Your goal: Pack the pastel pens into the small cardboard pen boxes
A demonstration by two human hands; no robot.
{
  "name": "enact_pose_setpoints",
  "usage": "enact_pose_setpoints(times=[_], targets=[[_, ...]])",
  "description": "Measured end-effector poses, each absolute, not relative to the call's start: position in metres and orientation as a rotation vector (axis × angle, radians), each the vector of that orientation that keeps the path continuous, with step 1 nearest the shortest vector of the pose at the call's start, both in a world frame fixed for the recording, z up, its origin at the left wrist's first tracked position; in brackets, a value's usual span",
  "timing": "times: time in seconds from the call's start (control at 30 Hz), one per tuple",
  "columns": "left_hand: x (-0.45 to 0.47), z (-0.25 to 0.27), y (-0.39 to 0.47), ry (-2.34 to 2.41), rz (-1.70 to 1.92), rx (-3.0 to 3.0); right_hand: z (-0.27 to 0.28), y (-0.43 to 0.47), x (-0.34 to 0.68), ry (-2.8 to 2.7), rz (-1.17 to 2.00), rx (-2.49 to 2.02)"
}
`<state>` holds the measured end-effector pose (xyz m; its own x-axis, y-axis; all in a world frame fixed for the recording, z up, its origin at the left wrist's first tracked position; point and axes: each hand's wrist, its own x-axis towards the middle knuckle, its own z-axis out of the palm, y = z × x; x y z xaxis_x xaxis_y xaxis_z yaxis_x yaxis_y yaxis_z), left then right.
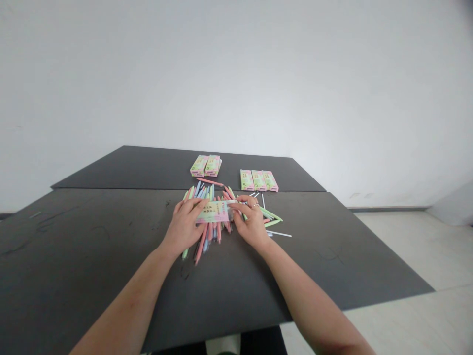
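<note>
Between my hands is a small pastel pen box (214, 211), printed in pink, green and yellow, held over a heap of pens. My left hand (185, 221) grips its left end, thumb below and fingers above. At the right end, the fingers and thumb of my right hand (250, 220) are pinched against the box's opening or flap; exactly what they press is hard to make out. Under the box lie many loose pens (201, 245) in pink, green and blue, partly hidden by the box and my hands.
Three matching boxes (258, 181) lie side by side at the back right. Several more boxes (206, 165) are stacked at the back left. Green pens (271, 213) and thin white sticks (280, 233) spread right of the heap on the dark table (111, 236). A white wall stands behind.
</note>
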<state>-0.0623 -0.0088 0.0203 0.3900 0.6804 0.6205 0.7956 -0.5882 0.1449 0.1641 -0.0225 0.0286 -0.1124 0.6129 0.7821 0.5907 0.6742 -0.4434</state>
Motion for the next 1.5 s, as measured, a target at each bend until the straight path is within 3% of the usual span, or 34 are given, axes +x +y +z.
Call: enact_pose_setpoints(times=[0.3,0.6,1.5], targets=[[-0.07,0.017,-0.005,-1.415,-0.954,-2.392,0.026,-0.035,0.155,-1.805,0.054,-0.902],[-0.072,0.018,-0.003,-1.463,-0.969,-2.395,0.021,-0.046,0.138,-2.303,0.261,-0.68],[-0.07,0.018,-0.003,-1.497,-0.952,-2.39,0.006,-0.038,0.129,-2.673,0.181,-0.603]])
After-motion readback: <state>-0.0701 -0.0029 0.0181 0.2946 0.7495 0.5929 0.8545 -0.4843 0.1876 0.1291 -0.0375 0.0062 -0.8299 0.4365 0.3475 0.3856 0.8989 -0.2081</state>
